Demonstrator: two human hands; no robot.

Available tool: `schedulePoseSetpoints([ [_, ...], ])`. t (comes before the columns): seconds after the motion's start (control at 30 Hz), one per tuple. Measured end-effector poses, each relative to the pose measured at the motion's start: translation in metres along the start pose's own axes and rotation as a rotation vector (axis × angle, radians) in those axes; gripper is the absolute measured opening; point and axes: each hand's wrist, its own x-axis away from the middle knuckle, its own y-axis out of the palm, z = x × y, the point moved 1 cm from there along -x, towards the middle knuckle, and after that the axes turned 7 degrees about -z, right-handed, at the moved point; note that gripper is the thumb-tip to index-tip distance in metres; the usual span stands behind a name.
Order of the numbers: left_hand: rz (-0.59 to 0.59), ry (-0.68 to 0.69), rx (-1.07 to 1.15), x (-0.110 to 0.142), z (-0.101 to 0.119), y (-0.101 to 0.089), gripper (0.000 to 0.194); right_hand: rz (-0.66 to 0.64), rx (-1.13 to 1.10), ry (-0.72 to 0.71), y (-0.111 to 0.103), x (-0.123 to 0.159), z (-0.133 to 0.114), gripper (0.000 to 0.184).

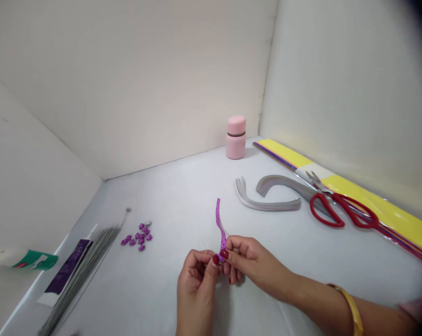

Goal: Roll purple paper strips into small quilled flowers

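A narrow purple paper strip with a glittery look rises in a curve from between my hands. My left hand pinches its lower end between thumb and fingers. From the other side, my right hand grips the same end, and the fingertips of both hands nearly meet there. What shape the strip takes under the fingertips is mostly hidden. To the left on the table lies a loose group of small purple folded paper stars, with a greyish piece at its edge.
Grey wires, a purple-and-white tube and a green-and-white bottle lie left. A pink flask stands behind. On the right are pale paper strips, a grey strip bundle, red-handled scissors and a yellow packet.
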Motion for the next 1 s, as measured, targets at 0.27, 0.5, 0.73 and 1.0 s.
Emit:
schedulePoseSetpoints([
  [0.27,-0.051,-0.104,-0.225,-0.0025,0.0085,-0.0021,0.02,0.015,0.143,-0.059,0.0006,0.0014,0.001,0.018],
  [0.5,-0.028,-0.042,-0.281,0.0008,0.0049,-0.0007,0.021,-0.017,0.212,-0.095,0.0026,0.0038,-0.0023,0.016],
  [0.73,-0.061,-0.102,-0.107,-0.0014,0.0012,-0.0017,0.019,-0.026,0.191,-0.07,0.0015,0.0033,-0.0023,0.015],
  [1.0,-0.083,-0.051,-0.105,0.0001,0.0065,0.0008,0.019,-0.025,0.118,-0.054,0.0017,0.0035,-0.0026,0.021],
])
